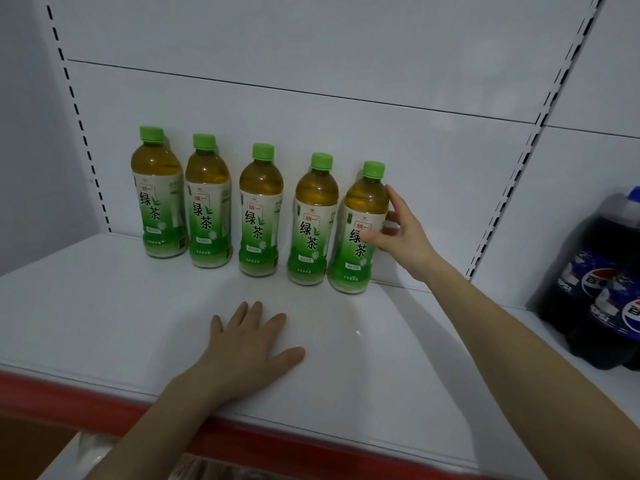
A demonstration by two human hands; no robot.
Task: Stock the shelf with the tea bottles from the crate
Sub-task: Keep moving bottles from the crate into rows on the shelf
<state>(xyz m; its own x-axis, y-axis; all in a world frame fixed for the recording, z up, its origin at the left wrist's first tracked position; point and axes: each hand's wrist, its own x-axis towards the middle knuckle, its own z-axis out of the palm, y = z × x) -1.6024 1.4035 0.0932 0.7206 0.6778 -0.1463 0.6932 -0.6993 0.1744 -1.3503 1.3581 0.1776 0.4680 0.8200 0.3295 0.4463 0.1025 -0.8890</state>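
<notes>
Tea bottles: five in a row, centre frame, at shelf back. Right hand loosely wraps the rightmost bottle; left hand flat, empty. Square label forward, release gently.

The shelf is smooth, white and faintly glossy, like painted metal, with a red strip along its front edge. The back panel looks matt white. The tea bottles are clear, shiny plastic with glossy printed labels and green plastic caps. At the right edge, dark cola bottles look glossy too.
</notes>
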